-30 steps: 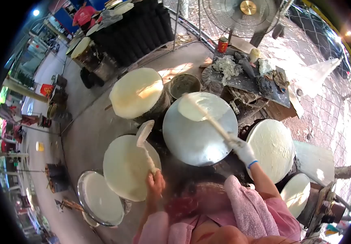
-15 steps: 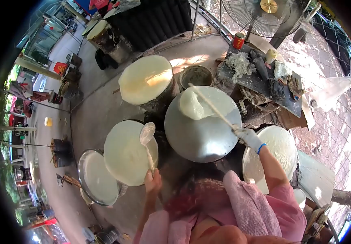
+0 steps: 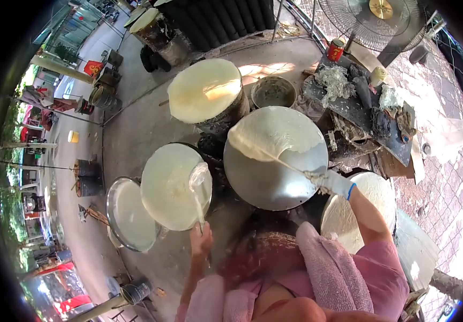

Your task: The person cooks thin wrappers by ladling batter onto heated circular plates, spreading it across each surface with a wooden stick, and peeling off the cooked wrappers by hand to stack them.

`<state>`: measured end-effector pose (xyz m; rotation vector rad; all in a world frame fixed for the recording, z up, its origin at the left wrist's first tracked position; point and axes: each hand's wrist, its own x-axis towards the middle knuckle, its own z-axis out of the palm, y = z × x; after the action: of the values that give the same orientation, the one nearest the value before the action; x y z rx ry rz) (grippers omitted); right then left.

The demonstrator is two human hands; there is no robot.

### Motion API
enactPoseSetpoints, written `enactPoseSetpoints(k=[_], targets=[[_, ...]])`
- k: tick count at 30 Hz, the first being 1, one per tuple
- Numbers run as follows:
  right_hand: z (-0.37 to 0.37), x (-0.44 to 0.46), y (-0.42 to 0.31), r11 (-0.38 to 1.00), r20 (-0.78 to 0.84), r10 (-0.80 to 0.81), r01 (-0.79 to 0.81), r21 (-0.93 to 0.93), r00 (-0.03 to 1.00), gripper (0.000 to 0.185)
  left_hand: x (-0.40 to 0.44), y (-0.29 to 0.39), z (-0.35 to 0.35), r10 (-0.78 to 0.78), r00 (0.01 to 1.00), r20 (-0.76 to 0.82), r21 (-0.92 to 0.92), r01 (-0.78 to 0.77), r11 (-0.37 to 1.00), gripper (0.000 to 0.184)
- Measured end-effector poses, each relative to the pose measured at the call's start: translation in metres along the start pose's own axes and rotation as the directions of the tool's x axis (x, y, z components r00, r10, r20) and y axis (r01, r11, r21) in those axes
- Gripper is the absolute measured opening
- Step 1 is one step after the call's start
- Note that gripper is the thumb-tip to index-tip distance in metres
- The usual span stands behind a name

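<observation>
In the head view, the left hand point(image 3: 201, 241) has its fingers closed around the handle of a ladle point(image 3: 199, 177), whose bowl is over the left disc point(image 3: 161, 188). The gloved right hand point(image 3: 337, 183) grips a stick point(image 3: 295, 170) that reaches across the metal pan point(image 3: 263, 188) into pale batter point(image 3: 280, 129), spread over the pan's far part.

The right disc point(image 3: 363, 206) lies partly under the right forearm. Beyond the left disc is a basin point(image 3: 131, 214); past the pan are the far disc point(image 3: 204, 88) and a bucket point(image 3: 273, 94). To the right, a cluttered board point(image 3: 400, 145) bears crumpled plastic point(image 3: 334, 83), near a red can point(image 3: 336, 50) and the fan point(image 3: 381, 9). A pink towel point(image 3: 333, 268) hangs in front of the body, hiding some floor.
</observation>
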<state>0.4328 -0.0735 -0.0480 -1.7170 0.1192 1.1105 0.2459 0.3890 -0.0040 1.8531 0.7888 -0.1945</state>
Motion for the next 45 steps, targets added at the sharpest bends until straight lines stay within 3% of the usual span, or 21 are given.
enactPoseSetpoints(k=[3,4,5,7,10,13,14,18,19,20,22,24,29,31,32,34,35,37,39,42,45], targets=[[-0.018,-0.008,0.005,0.986,0.025,-0.11,0.105,0.133,0.994,0.044,0.006,-0.038,-0.009,0.292,0.953,-0.077,0.268,-0.262,0.927,0.022],[-0.028,-0.006,-0.007,0.984,-0.02,-0.179,0.179,0.013,0.984,0.046,0.006,-0.038,-0.012,0.262,0.962,-0.079,0.28,-0.231,0.932,0.022],[-0.04,0.016,0.005,0.984,-0.105,-0.128,0.139,0.111,0.986,0.046,0.01,-0.034,-0.013,0.235,0.969,-0.08,0.29,-0.203,0.935,0.023],[-0.053,0.061,0.024,0.938,-0.178,-0.31,0.331,0.105,0.934,0.042,0.026,-0.024,-0.01,0.283,0.956,-0.078,0.311,-0.246,0.918,0.024],[-0.042,0.059,0.019,0.979,0.19,-0.133,0.098,0.181,0.973,0.039,0.063,-0.006,0.0,0.394,0.918,-0.039,0.388,-0.349,0.853,0.024],[-0.035,0.016,0.025,0.998,0.073,0.064,-0.065,0.016,0.995,0.037,0.095,0.021,0.015,0.378,0.924,0.065,0.523,-0.354,0.776,0.026],[-0.043,0.004,0.027,0.998,0.109,-0.048,0.044,0.043,0.993,0.035,0.105,0.028,0.021,0.382,0.919,0.098,0.564,-0.368,0.74,0.026],[-0.053,0.021,0.017,0.972,-0.23,-0.202,0.224,0.076,0.952,0.031,0.13,0.034,0.042,0.413,0.889,0.195,0.729,-0.413,0.546,0.025],[-0.056,0.035,0.013,0.985,-0.151,-0.17,0.167,-0.036,0.974,0.037,0.128,0.033,0.043,0.425,0.88,0.214,0.747,-0.428,0.509,0.025],[-0.055,0.053,0.018,0.935,-0.019,-0.333,0.328,-0.139,0.943,0.033,0.125,0.033,0.043,0.436,0.869,0.232,0.764,-0.441,0.472,0.025],[-0.037,0.06,0.02,0.925,0.129,-0.366,0.376,-0.06,0.921,0.028,0.111,0.033,0.037,0.427,0.862,0.273,0.791,-0.454,0.41,0.024],[-0.013,0.049,0.022,0.966,0.175,-0.152,0.109,0.235,0.973,0.028,0.086,0.027,0.022,0.397,0.86,0.32,0.805,-0.468,0.364,0.024],[0.015,-0.048,0.028,0.996,0.055,0.084,-0.086,0.023,0.995,0.04,0.029,-0.017,0.006,0.39,0.787,0.478,0.697,-0.61,0.376,0.025],[0.049,-0.092,0.035,0.97,-0.077,-0.009,0.028,0.243,0.997,0.047,0.013,-0.028,0.02,0.139,0.865,0.482,0.736,-0.486,0.471,0.025],[0.067,-0.093,0.062,0.891,-0.075,-0.028,0.058,0.45,0.997,0.047,0.001,-0.022,0.028,0.142,0.869,0.474,0.716,-0.474,0.512,0.025],[0.127,-0.088,0.104,0.514,-0.076,-0.101,0.118,0.85,0.992,0.035,0.013,-0.037,0.025,0.304,0.769,0.562,0.518,-0.614,0.595,0.023],[0.157,-0.08,0.108,0.342,-0.026,-0.109,0.062,0.938,0.994,0.032,0.021,-0.043,0.02,0.386,0.708,0.592,0.403,-0.675,0.618,0.023],[0.217,-0.03,0.095,0.408,-0.267,0.013,0.239,0.881,0.964,0.028,0.026,-0.012,-0.007,0.439,0.655,0.615,0.359,-0.728,0.583,0.022],[0.259,-0.003,0.041,0.303,-0.053,-0.199,0.113,0.946,0.979,0.031,0.014,0.013,-0.038,0.579,0.674,0.46,0.187,-0.71,0.678,0.019],[0.333,0.061,-0.051,0.564,-0.296,0.017,0.235,0.791,0.955,0.031,0.04,-0.006,-0.088,0.727,0.64,0.249,0.139,-0.766,0.627,0.016],[0.377,0.15,-0.058,0.871,-0.663,0.057,0.287,0.398,0.746,0.04,0.05,0.001,-0.133,0.677,0.706,0.208,0.018,-0.695,0.719,0.017]])
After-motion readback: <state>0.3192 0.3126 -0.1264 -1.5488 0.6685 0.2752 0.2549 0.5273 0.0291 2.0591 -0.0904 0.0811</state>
